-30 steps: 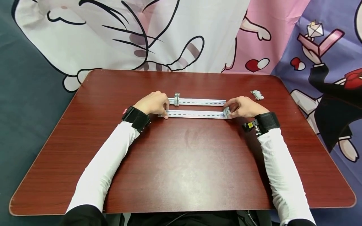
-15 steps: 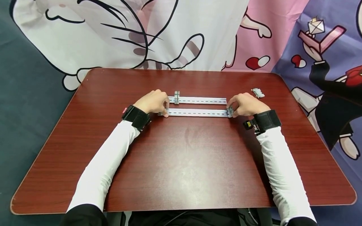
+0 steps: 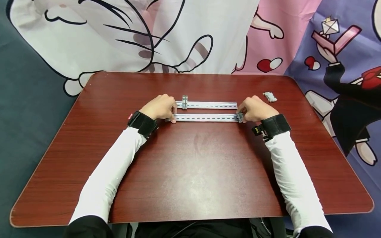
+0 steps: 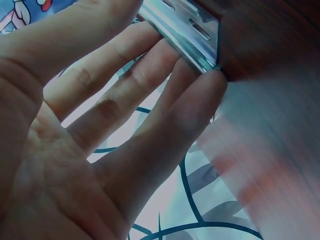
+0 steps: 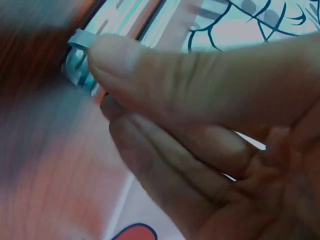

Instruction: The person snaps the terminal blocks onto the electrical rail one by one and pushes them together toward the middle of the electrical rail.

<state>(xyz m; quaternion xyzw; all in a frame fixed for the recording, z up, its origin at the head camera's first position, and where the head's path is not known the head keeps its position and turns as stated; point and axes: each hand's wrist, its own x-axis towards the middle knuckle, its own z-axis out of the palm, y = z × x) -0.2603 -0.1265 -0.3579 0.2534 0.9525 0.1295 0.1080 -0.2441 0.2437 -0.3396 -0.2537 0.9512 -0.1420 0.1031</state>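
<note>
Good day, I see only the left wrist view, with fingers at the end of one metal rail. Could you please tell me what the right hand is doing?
Observer: The right hand holds a small gray clip at the right end of the near rail.
Operator: Thank you. Does the far rail also carry something?
Observer: Yes, upright gray pieces stand across the far rail, toward its left end.
Operator: And is there any loose part on the table?
Observer: Yes, one loose gray part lies beyond the right hand, toward the far right corner of the table.
</note>
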